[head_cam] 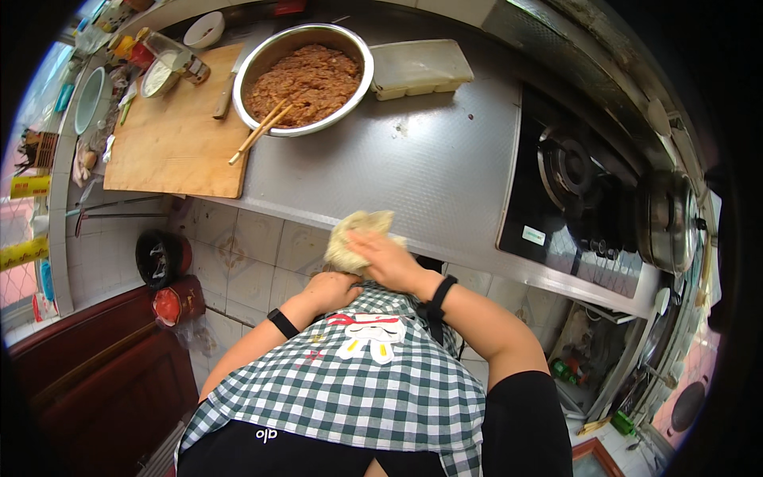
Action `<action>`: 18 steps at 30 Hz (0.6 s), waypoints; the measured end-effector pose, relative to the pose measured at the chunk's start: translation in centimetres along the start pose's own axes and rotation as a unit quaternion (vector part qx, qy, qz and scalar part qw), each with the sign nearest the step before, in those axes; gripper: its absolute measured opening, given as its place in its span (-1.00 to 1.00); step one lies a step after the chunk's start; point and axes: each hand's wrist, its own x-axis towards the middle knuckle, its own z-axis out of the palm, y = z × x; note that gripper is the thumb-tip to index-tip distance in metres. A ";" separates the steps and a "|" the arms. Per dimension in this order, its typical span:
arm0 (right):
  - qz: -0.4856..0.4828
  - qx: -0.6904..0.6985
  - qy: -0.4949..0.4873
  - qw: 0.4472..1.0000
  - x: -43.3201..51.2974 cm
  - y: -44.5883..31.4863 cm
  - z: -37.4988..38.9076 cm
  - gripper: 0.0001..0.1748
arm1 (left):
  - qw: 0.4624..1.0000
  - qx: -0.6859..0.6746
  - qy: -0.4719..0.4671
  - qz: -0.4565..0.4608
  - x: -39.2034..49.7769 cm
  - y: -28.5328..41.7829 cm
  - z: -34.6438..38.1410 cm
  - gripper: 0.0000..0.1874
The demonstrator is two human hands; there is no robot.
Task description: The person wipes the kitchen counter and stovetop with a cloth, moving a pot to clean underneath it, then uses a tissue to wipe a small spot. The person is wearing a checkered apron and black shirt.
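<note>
My right hand (381,256) presses on a crumpled pale yellow cloth (346,241) at the front edge of the metal countertop (369,167); it is slightly blurred. Just below and to the left, my left hand (329,292) rests near the cloth, against the checked apron (334,387); whether its fingers hold anything cannot be told. Further back stands a steel bowl (239,98) of minced filling (307,80), with wooden chopsticks (259,134) leaning on its rim.
A wooden cutting board (179,149) lies at the left, bearing a knife (224,98), a bowl of white powder (159,79) and a jar (194,68). A lidded plastic container (420,65) sits right of the steel bowl. At the right are a gas stove (554,208) and a lidded pot (667,220).
</note>
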 end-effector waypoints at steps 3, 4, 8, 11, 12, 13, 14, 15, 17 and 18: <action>0.024 0.075 -0.056 0.995 3.7 -1.8 0.5 -0.40 | 0.999 -0.008 0.044 0.012 -0.9 -0.2 -0.1 -0.61; 0.013 0.057 -0.010 0.998 4.4 -2.0 0.1 -0.40 | 0.999 -0.023 0.039 -0.018 -1.2 -0.3 0.1 -0.61; 0.049 0.005 0.176 0.983 4.1 0.0 -4.7 -0.32 | 0.997 -0.051 0.046 -0.039 -2.0 -0.9 0.6 -0.60; 0.101 -0.076 0.280 0.952 2.8 3.3 -9.6 -0.38 | 0.995 -0.061 0.062 -0.040 -1.8 -1.2 1.2 -0.59; 0.092 -0.162 0.306 0.934 2.9 4.7 -11.2 -0.40 | 0.995 -0.066 0.072 -0.037 -1.6 -1.2 1.3 -0.58; 0.093 -0.190 0.332 0.919 3.2 6.1 -12.5 -0.44 | 0.994 -0.071 0.074 -0.040 -1.5 -1.1 1.3 -0.58; 0.083 -0.214 0.366 0.902 3.7 7.4 -13.6 -0.47 | 0.993 -0.075 0.075 -0.047 -1.3 -1.0 1.4 -0.57; 0.112 -0.183 0.378 0.901 4.3 8.6 -14.6 -0.49 | 0.992 -0.080 0.084 -0.046 -1.2 -0.8 1.3 -0.57; 0.163 -0.108 0.416 0.888 5.4 10.3 -16.1 -0.54 | 0.991 -0.084 0.096 -0.050 -1.0 -0.4 1.1 -0.56; 0.172 -0.081 0.413 0.891 5.6 10.6 -16.5 -0.55 | 0.990 -0.088 0.096 -0.057 -1.0 -0.3 0.9 -0.56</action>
